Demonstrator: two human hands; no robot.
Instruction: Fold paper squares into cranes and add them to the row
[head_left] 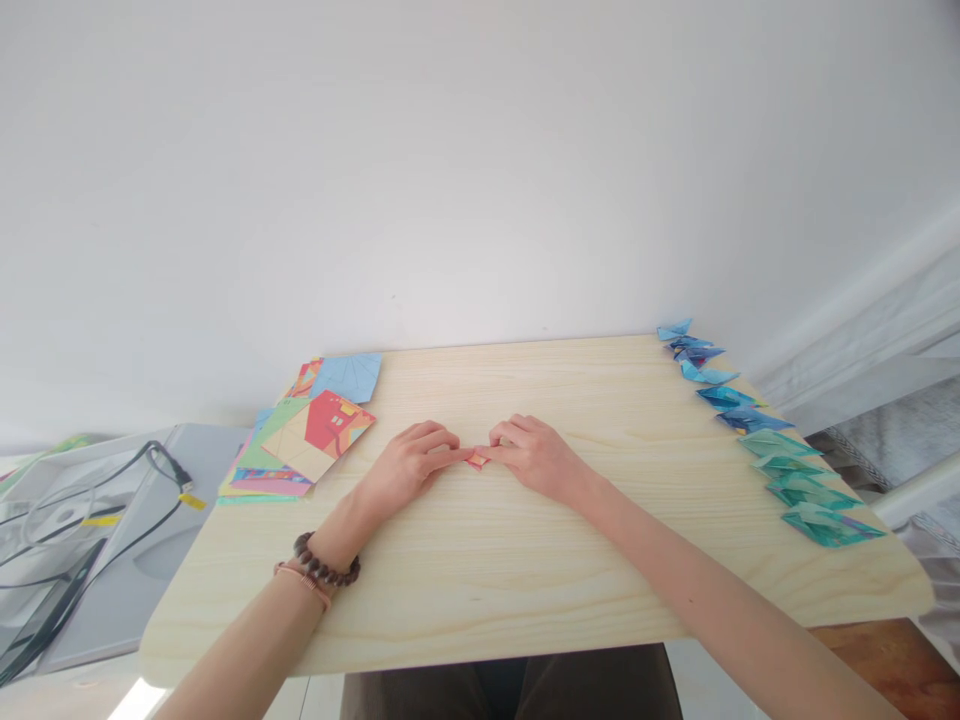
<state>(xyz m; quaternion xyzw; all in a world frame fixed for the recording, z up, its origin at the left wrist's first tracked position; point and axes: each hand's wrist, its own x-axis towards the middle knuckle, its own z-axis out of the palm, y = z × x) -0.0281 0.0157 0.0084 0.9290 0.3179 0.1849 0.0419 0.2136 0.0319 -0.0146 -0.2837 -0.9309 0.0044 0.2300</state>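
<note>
A small folded piece of red and pink paper (478,459) lies at the middle of the wooden table (480,570). My left hand (418,462) pinches its left side, fingers curled and closed. From the right, my right hand (534,455) closes its thumb and fingers on the paper's other side. Both hands rest low on the tabletop, and their fingertips hide part of the paper. Dark beads (326,563) circle my left wrist.
A pile of patterned paper sheets (319,435) lies at the table's left. Along the right edge runs a row of several folded blue and green paper boats (750,430). Black cables (154,500) and a grey box stand left of the table. A white wall rises behind.
</note>
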